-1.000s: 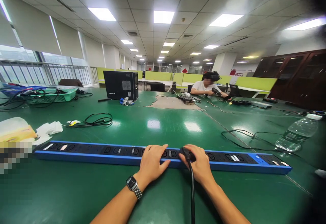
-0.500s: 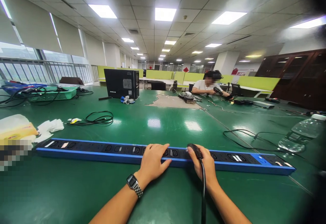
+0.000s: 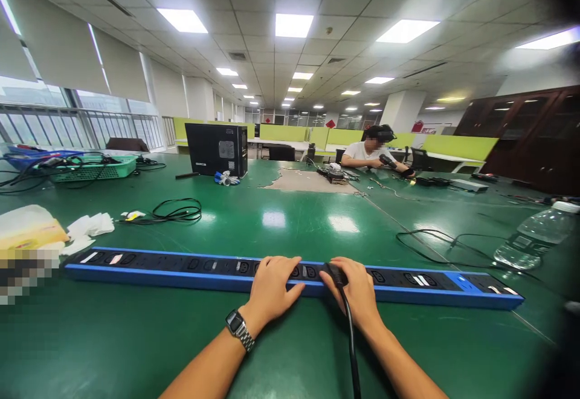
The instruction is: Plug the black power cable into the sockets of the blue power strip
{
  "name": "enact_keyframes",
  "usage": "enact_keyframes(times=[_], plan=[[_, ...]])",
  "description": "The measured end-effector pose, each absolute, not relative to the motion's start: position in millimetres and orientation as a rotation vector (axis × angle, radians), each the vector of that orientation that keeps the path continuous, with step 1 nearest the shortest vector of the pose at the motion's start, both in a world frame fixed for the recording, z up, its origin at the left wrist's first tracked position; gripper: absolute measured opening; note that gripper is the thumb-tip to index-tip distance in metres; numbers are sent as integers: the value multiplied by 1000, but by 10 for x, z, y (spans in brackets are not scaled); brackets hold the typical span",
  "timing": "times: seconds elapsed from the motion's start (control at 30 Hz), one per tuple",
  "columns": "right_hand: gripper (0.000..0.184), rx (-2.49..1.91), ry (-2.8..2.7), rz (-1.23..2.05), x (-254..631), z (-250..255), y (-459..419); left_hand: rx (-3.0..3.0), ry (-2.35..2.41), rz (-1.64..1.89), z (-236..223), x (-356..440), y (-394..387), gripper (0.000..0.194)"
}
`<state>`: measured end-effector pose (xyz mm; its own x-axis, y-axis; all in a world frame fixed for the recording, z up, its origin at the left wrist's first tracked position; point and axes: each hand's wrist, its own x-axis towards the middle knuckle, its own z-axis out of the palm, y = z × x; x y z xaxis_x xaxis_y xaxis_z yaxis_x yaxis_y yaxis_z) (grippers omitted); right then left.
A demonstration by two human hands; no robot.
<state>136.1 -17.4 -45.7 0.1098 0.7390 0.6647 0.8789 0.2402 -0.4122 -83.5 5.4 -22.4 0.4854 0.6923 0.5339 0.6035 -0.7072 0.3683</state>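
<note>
A long blue-and-black power strip [image 3: 172,263] lies across the green table in front of me, with rows of sockets facing up. My left hand [image 3: 270,290] grips it near the middle, fingers over the far side and thumb at the near edge. Just to the right, my right hand [image 3: 357,293] pinches a black power plug [image 3: 334,274] between thumb and fingers. The plug is on the strip's socket face; whether its pins are inside a socket is hidden. Its thick black cable [image 3: 352,338] runs down toward me between my forearms.
Left of the strip are crumpled tissues [image 3: 90,225] and a yellow-and-white packet [image 3: 34,227]. Farther back stand a green basket [image 3: 97,168] and a black computer case [image 3: 212,148]. A water bottle [image 3: 534,236] and thin cable [image 3: 430,260] lie right. Another person [image 3: 371,151] sits across the table.
My right hand has shifted a little left along the strip with the plug, and the cable has swung left with it. My left hand stays in place.
</note>
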Motion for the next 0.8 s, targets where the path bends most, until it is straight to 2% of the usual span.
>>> enact_keyframes(times=[0.57,0.8], plan=[[53,-1501,-1553,-225,1322,-533,-149,2576,1107,996,-178,-855,31,49],[51,-1445,-1462,-145,1304,-484,-166,2583,1104,994,-189,-870,30,50]])
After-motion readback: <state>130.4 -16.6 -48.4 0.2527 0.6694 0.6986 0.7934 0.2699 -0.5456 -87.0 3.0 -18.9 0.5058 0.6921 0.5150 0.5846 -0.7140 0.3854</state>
